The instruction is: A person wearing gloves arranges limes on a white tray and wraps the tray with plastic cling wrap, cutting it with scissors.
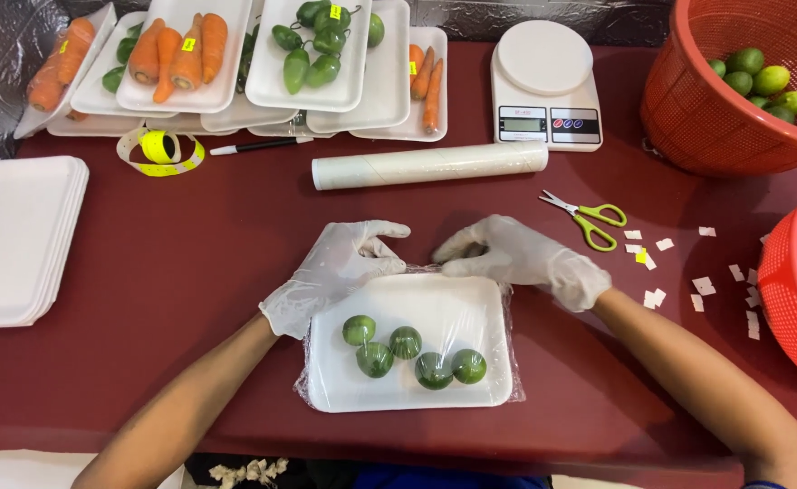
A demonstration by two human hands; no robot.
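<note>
We noted the white foam tray (435,308) with 5 green limes (405,341) at mid-front of the dark red tabletop (190,254). Left hand (331,272) and right hand (516,256), both in white gloves, pinched the clear cling film (417,270) at the tray's far edge. Film roll (430,166) lay just beyond.
</note>
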